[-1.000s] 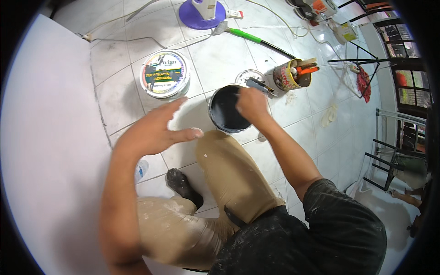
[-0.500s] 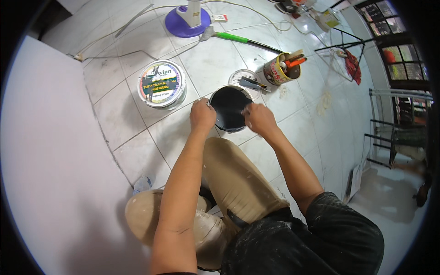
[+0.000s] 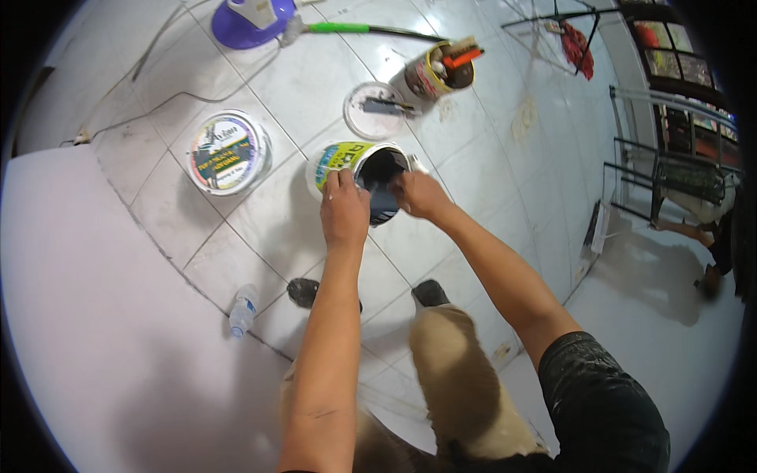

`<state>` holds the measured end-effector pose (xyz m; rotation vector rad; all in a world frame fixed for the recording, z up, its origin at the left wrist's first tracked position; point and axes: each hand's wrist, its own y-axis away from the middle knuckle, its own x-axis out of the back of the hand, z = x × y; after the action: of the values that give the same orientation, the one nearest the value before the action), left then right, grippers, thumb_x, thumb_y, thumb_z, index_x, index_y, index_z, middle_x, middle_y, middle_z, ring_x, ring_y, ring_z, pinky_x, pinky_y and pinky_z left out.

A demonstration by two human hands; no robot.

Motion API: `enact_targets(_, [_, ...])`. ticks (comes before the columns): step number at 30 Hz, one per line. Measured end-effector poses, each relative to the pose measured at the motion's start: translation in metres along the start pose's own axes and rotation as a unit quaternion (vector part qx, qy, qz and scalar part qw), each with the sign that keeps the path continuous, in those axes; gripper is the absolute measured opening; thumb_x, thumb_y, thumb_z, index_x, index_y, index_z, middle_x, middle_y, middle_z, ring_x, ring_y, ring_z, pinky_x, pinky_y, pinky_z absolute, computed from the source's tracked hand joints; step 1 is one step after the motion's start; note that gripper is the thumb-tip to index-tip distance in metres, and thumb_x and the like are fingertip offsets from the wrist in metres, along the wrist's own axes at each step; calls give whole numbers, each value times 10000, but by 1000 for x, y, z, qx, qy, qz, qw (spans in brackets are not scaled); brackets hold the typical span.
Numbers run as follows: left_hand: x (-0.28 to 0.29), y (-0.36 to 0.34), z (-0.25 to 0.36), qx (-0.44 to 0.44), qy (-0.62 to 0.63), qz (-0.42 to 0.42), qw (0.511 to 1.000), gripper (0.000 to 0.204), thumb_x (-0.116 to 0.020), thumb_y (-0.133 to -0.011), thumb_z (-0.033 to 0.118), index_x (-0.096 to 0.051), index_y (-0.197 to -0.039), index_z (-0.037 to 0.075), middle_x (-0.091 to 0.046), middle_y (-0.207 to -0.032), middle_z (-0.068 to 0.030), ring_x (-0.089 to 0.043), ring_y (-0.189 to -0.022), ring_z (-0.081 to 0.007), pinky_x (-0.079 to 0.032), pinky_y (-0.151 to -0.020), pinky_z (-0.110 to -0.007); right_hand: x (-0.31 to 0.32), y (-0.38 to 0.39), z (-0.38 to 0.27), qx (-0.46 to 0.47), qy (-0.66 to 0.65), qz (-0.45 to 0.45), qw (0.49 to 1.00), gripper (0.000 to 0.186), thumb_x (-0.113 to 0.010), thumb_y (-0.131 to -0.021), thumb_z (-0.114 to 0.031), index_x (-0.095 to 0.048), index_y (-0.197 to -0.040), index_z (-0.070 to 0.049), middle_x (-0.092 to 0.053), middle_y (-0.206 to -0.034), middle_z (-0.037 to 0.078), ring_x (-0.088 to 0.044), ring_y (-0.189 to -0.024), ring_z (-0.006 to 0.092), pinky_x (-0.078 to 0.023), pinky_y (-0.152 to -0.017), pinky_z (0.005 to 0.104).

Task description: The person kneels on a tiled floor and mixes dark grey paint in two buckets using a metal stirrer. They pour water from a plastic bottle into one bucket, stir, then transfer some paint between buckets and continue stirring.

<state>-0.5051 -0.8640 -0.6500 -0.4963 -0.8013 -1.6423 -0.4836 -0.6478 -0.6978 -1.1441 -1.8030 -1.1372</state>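
Observation:
A white paint bucket (image 3: 322, 164) with a green label is tilted towards me above the tiled floor, its dark inside showing. My left hand (image 3: 345, 211) is closed on the left side of its rim. At the right of the rim my right hand (image 3: 426, 194) is curled shut against the bucket; its fingertips are partly hidden inside. Past the bucket lies a round white lid (image 3: 361, 124) with a dark flat tool (image 3: 382, 106) across it. To the left stands a lidded paint pail (image 3: 229, 154) with a colourful top.
A tub of brushes (image 3: 422, 79) stands beyond the lid. A green-and-black pole (image 3: 339, 28) and a purple base (image 3: 244, 27) are at the back. A clear bottle (image 3: 243, 311) is by the left wall (image 3: 71, 299). A person (image 3: 714, 244) and metal frame (image 3: 635, 177) are at right.
I have risen from a crouch, with my feet now showing. The bucket has tipped towards me, so its labelled side shows. Both hands stay at its rim.

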Motion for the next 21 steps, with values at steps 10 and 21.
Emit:
enact_targets(10, [-17, 68, -10, -71, -18, -13, 997, 327, -703, -963, 69, -711, -1281, -8, -664, -1145, -175, -696, -955, -349, -572, -881, -438, -26, 59, -9, -163, -170, -59, 970, 157, -729, -837, -164, -758, -941, -49, -759, -847, 248, -747, -866, 476, -606, -786, 566])
enact_targets(21, [-46, 63, 37, -50, -16, -55, 997, 308, -733, -967, 37, -745, -1268, -24, -670, -1074, -129, -676, -850, -225, -575, -765, -360, -41, 102, 2, -162, -280, -92, 942, 206, -696, -944, -204, -732, -898, -7, -743, -849, 268, -734, -825, 486, -591, -751, 578])
